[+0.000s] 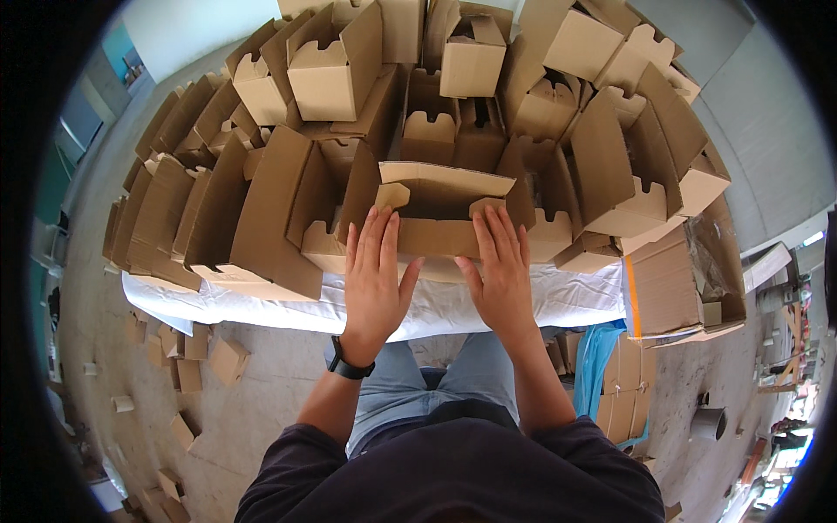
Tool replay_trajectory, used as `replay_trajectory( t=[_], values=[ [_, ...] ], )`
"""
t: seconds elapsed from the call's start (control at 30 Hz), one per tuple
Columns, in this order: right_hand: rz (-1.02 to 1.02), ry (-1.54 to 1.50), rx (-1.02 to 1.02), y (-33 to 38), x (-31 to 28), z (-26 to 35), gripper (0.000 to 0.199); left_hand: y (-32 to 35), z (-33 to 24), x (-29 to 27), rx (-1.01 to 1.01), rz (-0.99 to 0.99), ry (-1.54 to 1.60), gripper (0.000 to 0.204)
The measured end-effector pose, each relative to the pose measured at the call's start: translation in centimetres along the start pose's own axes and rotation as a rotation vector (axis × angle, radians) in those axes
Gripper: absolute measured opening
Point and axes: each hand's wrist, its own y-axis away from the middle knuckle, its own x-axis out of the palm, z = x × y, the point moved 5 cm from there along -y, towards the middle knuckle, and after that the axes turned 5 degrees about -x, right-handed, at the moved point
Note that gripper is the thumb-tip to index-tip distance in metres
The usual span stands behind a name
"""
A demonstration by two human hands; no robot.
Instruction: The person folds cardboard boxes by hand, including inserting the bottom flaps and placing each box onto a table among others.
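Note:
An open cardboard box (438,237) lies crosswise before me at the near edge of the table, its long back flap (449,177) raised. My left hand (375,268) rests on its left front corner, fingers stretched out and thumb apart, beside a small folded end tab (393,195). On the right front corner lies my right hand (501,268), its fingers likewise straight, touching the other end tab (481,206). Neither hand is wrapped round anything. The bottom of the box is in shadow.
Many open cardboard boxes (335,74) crowd the table behind and on both sides. A white cloth (253,303) covers the table's near edge. A larger carton (667,283) stands at the right. Small boxes (229,361) and a grey bucket (708,423) are on the floor.

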Motion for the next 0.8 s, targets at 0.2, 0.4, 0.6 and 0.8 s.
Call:
replay_trajectory(
  t=[0.2, 0.4, 0.6, 0.8],
  values=[
    [-0.010, -0.003, -0.027, -0.4, 0.0, 0.0, 0.060, 0.4, 0.0, 0.4, -0.016, 0.015, -0.004, 0.063],
    [-0.022, -0.024, -0.018, 0.3, 0.5, -0.2, 0.061, 0.7, 0.2, 0.8, -0.011, 0.047, -0.020, 0.064],
    [0.029, 0.016, -0.008, -0.2, -0.1, 0.1, 0.061, 0.7, 0.0, 1.0, 0.000, 0.037, -0.025, 0.065],
    [-0.022, 0.024, -0.022, -0.8, -0.7, 0.0, 0.065, 0.5, -0.3, 1.4, 0.018, 0.020, -0.056, 0.067]
  ],
)
